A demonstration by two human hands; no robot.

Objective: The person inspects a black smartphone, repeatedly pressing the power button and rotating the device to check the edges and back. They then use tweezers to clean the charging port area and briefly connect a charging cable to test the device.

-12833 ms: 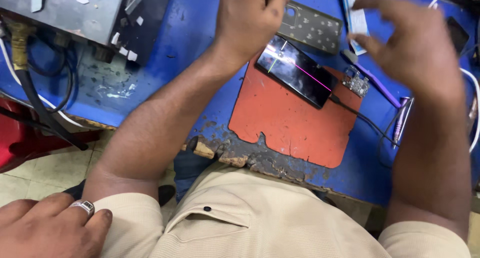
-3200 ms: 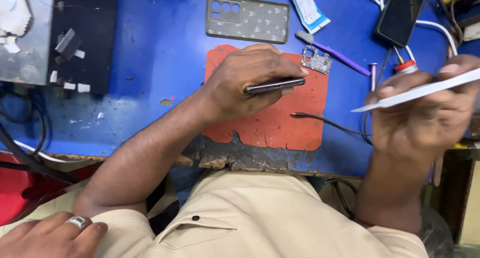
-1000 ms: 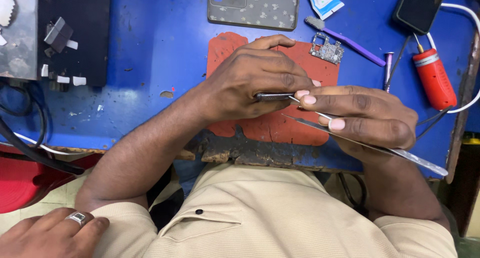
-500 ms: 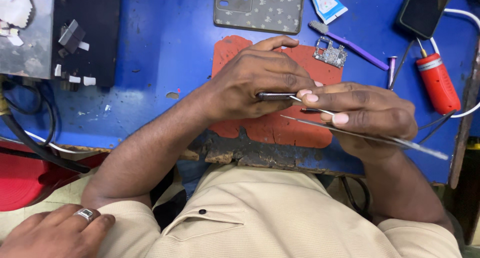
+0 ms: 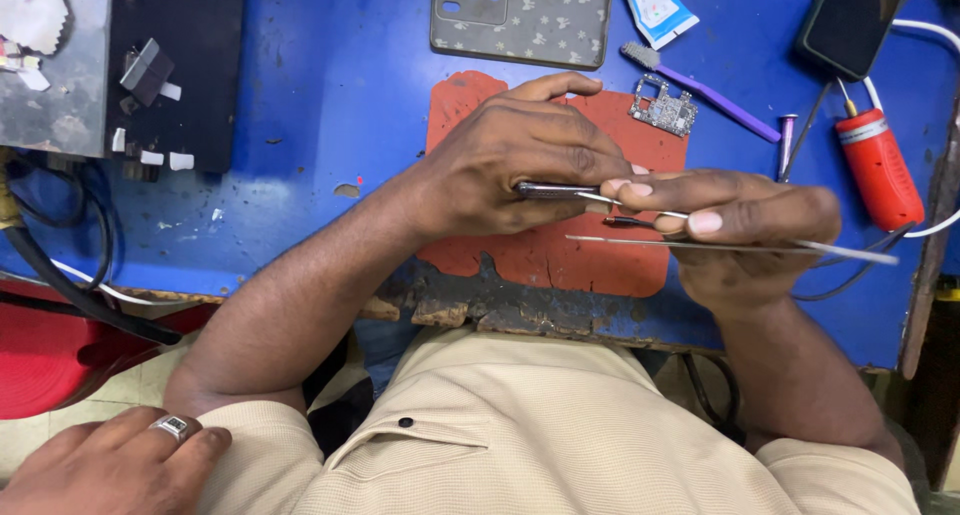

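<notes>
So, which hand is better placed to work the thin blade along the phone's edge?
The right hand, probably. It already pinches the thin metal blade, whose tip lies close to the phone. The left hand is busy gripping the phone on edge above the red mat.

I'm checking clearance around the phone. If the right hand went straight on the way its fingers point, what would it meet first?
The right hand points at the left hand, so its fingertips would likely first meet the phone's edge held there; depth is unclear.
</notes>
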